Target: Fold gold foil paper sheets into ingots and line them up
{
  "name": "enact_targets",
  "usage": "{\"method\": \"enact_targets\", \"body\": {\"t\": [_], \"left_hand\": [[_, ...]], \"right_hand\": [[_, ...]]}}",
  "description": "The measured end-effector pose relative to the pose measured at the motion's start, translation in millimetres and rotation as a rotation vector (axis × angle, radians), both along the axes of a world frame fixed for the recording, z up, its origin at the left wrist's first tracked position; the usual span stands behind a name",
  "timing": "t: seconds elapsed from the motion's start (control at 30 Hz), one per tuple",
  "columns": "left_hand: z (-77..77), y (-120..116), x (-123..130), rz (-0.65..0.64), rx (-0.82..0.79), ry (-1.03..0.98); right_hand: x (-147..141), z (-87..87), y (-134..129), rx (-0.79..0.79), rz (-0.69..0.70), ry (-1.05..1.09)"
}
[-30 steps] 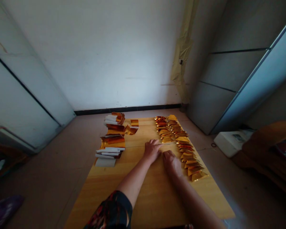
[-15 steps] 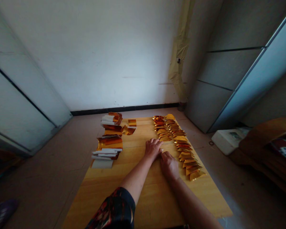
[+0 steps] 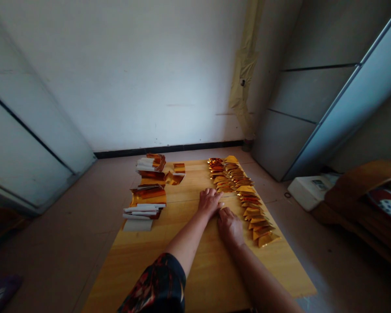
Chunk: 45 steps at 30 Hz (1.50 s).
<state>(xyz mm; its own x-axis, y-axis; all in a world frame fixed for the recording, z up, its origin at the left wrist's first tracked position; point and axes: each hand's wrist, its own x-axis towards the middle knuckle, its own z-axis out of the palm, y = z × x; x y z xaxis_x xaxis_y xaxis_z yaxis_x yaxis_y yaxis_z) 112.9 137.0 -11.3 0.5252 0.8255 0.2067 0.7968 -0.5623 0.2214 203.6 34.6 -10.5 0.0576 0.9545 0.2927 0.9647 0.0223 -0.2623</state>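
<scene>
On the wooden board, my left hand (image 3: 209,202) lies low with its fingers bent and close together. Just to its right, my right hand (image 3: 230,224) is closed, its fingertips near my left thumb. Whatever lies under or between the fingers is hidden. Rows of folded gold paper pieces (image 3: 259,219) run along the right side of the board, close to my right hand. Gold sheets with white backs (image 3: 150,195) are stacked at the left, and a loose curled gold sheet (image 3: 174,177) lies beside them.
The board (image 3: 143,269) reaches almost to the wall (image 3: 143,87). A grey cabinet (image 3: 289,108) stands at the right, with a white box (image 3: 308,191) and wooden furniture (image 3: 355,195) on that side. A purple item (image 3: 3,291) shows at the lower left.
The view has shifted very slightly. Both hands stay in nearly the same place and pose, and the gold papers lie as before.
</scene>
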Motion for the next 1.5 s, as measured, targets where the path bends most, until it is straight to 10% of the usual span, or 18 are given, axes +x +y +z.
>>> {"method": "enact_targets", "body": {"t": [0.8, 1.23, 1.5], "left_hand": [[11.5, -16.2, -13.8, -0.036, 0.018, -0.015], [77.8, -43.8, -191.8, 0.401, 0.077, 0.142], [67.9, -47.4, -197.9, 0.378, 0.035, 0.169]], "right_hand": [[2.7, -5.9, 0.2, 0.013, 0.033, -0.025], [6.8, -8.2, 3.8, -0.042, 0.060, -0.038], [6.2, -5.0, 4.0, -0.058, 0.057, -0.042]]}}
